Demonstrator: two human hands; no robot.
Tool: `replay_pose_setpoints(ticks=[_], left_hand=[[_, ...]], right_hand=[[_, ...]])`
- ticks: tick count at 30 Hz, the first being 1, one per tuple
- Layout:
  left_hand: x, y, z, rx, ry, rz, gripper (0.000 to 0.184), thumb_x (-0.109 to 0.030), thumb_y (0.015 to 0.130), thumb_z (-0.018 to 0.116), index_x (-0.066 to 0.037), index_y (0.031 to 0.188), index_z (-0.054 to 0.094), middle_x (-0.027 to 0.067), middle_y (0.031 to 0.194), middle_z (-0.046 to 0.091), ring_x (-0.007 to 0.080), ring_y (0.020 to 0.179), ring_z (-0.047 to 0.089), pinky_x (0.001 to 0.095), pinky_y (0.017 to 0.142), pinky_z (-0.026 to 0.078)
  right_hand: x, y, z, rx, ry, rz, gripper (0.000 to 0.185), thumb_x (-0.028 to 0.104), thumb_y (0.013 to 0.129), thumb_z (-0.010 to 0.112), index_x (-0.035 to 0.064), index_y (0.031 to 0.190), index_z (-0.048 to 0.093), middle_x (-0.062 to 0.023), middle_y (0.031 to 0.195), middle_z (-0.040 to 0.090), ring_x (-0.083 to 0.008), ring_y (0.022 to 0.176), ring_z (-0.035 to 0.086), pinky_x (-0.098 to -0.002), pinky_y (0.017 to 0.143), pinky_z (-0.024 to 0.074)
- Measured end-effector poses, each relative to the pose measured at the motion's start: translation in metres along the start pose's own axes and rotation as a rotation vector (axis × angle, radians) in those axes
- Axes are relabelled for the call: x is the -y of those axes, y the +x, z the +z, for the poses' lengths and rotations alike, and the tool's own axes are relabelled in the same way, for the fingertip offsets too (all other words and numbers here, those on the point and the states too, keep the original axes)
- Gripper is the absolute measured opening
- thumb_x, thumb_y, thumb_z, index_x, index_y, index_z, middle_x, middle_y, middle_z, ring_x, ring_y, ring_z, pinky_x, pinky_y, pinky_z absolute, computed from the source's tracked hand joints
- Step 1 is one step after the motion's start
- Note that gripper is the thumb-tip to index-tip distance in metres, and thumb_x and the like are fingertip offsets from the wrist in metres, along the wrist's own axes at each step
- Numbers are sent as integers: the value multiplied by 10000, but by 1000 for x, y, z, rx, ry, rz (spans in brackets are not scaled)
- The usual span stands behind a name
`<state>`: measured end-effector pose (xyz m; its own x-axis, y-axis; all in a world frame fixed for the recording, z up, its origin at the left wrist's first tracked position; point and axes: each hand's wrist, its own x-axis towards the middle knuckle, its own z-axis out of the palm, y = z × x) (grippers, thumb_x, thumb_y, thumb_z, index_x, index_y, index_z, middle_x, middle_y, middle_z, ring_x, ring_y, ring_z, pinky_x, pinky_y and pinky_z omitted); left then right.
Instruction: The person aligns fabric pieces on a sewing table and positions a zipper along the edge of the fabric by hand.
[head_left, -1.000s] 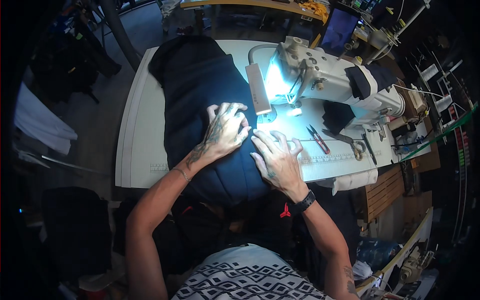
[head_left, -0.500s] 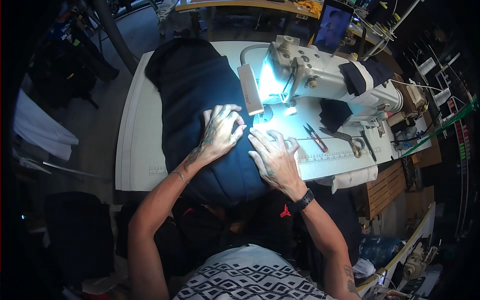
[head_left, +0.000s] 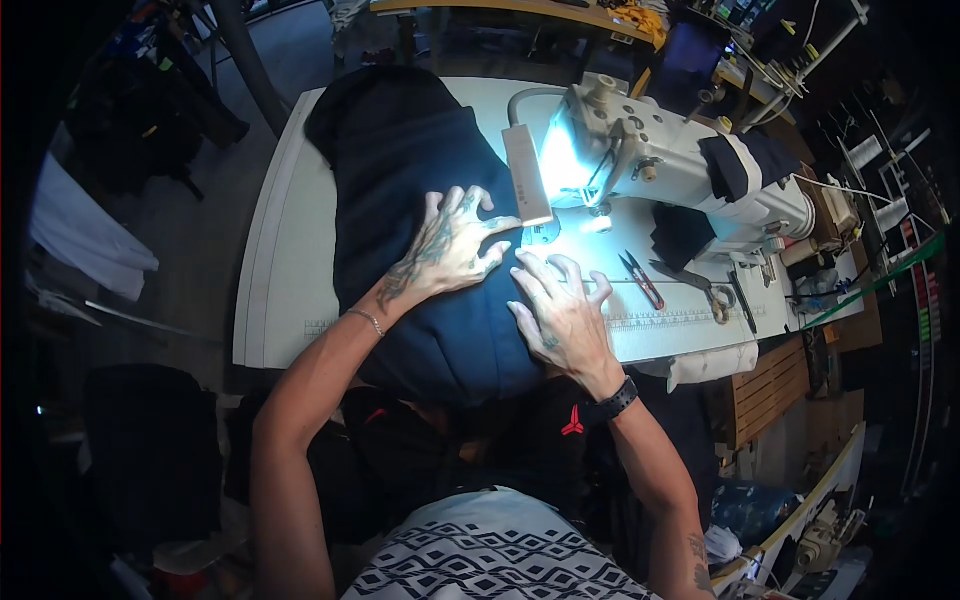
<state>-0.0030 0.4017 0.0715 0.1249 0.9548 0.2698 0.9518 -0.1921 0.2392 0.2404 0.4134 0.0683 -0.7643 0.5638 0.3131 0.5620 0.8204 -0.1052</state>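
A large dark navy garment (head_left: 400,150) lies over the left half of the white sewing table (head_left: 285,230), its near end hanging toward my lap. My left hand (head_left: 455,245) rests on the fabric with its fingers spread and bent, the index finger reaching to the cloth's right edge. Just right of it, my right hand (head_left: 563,312) lies along the same edge, fingers apart and curled, partly over the tabletop. Ahead of both hands stands the sewing machine (head_left: 680,165), its lamp lit above the needle plate (head_left: 543,232).
Red-handled thread snips (head_left: 642,281) and scissors (head_left: 700,285) lie right of my right hand, near a ruler strip (head_left: 690,316). A dark cloth piece (head_left: 682,235) sits beneath the machine arm. A white cloth (head_left: 712,364) hangs at the front edge.
My left hand's fingers have opened out, with the index finger stretched toward the fabric's edge. My right hand stays almost in place. The view has shifted slightly.
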Motion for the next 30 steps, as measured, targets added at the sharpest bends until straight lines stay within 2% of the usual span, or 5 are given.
replay_pose_setpoints(ticks=[3,8,15,20,30], left_hand=[[1,-1,7,-58,18,11,446,-369,1001,641,-221,1404,762,123,1299,587,275,1224,500,482,1022,359],[4,-5,15,-50,7,-12,512,-388,1006,620,-221,1484,698,173,1501,543,292,1396,461,564,1114,319],[-8,-5,7,-21,24,-99,522,-383,985,631,-231,1479,698,161,1511,543,302,1366,474,564,1100,349],[-8,-1,11,-53,-26,-128,432,-395,963,666,-240,1349,783,168,1548,520,317,1334,466,537,1092,350],[22,25,26,-90,-110,58,390,-448,997,647,-162,1239,758,174,1330,625,335,1228,453,503,1011,329]], right_hand=[[-3,2,-2,11,4,-26,467,355,1008,696,142,1423,692,-29,1594,594,-290,1443,502,-621,1151,260],[-3,4,-5,53,-27,-25,472,386,1005,688,157,1418,692,-5,1607,585,-294,1450,499,-643,1146,261],[-10,7,-10,84,-32,-45,471,400,1007,691,185,1425,690,10,1625,569,-302,1468,491,-682,1155,256],[-16,7,-10,112,-66,-50,497,417,1042,642,179,1478,658,-3,1658,543,-310,1496,467,-700,1157,260],[-11,8,-5,-13,-71,-24,431,360,1025,657,137,1390,703,-17,1589,593,-292,1424,500,-675,1147,257]])
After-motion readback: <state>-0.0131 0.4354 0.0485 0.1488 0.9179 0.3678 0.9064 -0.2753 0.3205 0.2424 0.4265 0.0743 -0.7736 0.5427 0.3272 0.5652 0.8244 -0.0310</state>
